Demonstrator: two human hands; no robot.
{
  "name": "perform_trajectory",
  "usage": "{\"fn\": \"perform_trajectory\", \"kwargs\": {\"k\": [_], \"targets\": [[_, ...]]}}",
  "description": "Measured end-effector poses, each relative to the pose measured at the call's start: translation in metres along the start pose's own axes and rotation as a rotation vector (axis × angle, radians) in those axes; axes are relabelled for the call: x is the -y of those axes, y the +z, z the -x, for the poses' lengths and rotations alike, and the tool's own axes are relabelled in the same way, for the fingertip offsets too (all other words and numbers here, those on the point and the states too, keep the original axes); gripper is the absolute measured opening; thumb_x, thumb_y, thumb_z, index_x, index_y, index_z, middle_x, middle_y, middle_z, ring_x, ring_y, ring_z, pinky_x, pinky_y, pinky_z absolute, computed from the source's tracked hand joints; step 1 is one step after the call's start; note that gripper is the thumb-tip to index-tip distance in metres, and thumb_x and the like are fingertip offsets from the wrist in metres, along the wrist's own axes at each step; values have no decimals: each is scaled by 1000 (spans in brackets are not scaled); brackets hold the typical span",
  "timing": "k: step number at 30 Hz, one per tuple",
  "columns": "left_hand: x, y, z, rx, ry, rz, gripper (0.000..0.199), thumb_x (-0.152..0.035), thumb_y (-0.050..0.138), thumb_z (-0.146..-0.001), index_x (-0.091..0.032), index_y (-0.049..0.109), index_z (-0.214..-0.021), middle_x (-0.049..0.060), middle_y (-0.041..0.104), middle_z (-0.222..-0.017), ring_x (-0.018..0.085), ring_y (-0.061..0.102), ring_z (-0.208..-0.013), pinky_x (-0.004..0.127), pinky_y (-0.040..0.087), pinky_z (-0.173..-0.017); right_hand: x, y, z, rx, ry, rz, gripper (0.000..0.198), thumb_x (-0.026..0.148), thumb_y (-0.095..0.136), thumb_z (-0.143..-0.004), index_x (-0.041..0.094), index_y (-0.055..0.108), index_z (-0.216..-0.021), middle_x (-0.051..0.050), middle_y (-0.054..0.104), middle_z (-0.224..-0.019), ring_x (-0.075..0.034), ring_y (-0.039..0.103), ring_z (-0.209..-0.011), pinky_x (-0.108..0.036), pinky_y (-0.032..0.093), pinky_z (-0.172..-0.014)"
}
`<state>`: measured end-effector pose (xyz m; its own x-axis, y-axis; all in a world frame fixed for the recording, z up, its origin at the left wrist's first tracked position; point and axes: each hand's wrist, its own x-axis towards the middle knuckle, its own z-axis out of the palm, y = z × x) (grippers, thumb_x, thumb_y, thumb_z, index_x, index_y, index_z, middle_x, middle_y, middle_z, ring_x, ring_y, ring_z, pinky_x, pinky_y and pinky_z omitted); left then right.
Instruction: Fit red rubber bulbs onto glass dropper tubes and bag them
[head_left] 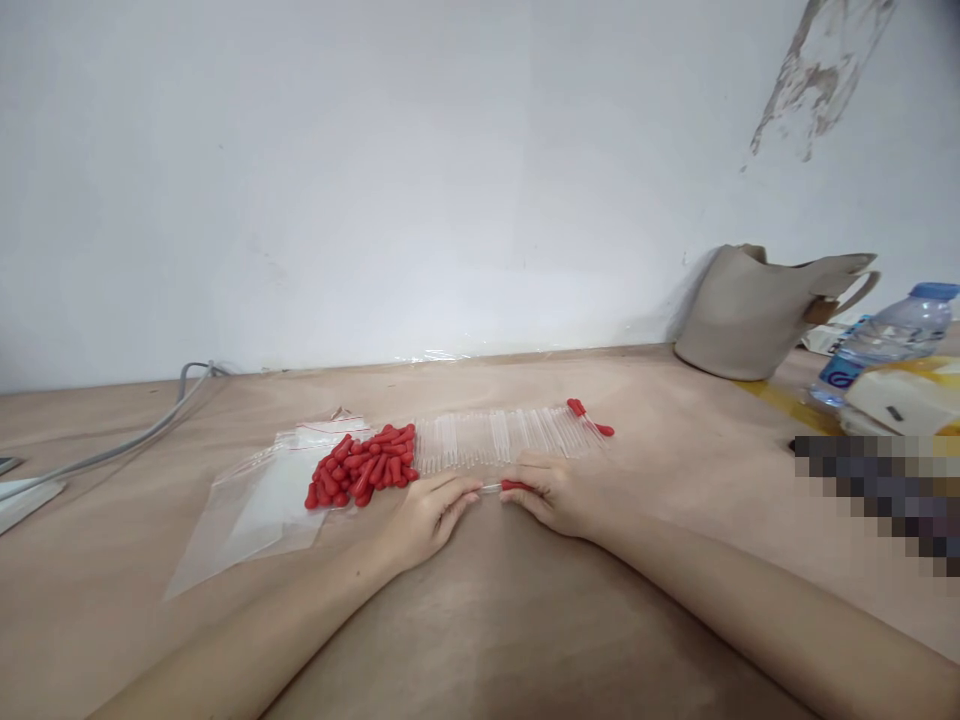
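Note:
My left hand (437, 512) pinches a clear dropper tube (490, 489) close above the table. My right hand (556, 495) grips a red rubber bulb (514, 485) at the tube's right end; how far the tube sits inside is hidden by my fingers. Just beyond my hands, many clear tubes (491, 435) lie side by side in a row. To the left is a heap of red rubber bulbs (367, 463), partly on clear plastic bags (277, 500). Several droppers with red bulbs (576, 407) lie at the row's right end.
A grey cable (161, 425) crosses the table (420, 640) at the left. Against the white wall (375, 180), right of centre, stands a beige bag (739, 320). A water bottle (889, 340) and a yellow-white package (904, 395) are at the far right.

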<state>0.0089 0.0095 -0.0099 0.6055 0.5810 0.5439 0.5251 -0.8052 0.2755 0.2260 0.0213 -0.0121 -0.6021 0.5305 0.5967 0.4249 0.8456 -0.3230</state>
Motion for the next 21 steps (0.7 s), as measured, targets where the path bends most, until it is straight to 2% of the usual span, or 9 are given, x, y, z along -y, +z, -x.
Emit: {"fn": "perform_trajectory", "kwargs": {"k": [11,15,21], "targets": [[4,5,1,22,53,-32,23,-19,44,-88,-15,62,-101,6,66,-81,15,61,-71,25,49,-63,-3,8,0,30,-49,-31,24,32,44,-88,19,64,-92,-3,61,-74,-13,55,-69,-25,45,-63],[5,6,1,45,65,-43,24,-19,43,-88,-15,61,-103,7,66,-83,16,62,-74,26,49,-66,-4,10,0,57,-58,-50,23,28,44,-88,19,63,-98,-4,63,-81,-14,57,-74,-25,47,-67],[8,7,0,68,75,-32,25,-19,42,-89,-17,60,-106,7,65,-83,16,62,-73,26,49,-64,-4,11,-2,116,-39,-52,23,29,43,-88,20,63,-96,-5,64,-90,-15,60,-81,-27,48,-72]]}}
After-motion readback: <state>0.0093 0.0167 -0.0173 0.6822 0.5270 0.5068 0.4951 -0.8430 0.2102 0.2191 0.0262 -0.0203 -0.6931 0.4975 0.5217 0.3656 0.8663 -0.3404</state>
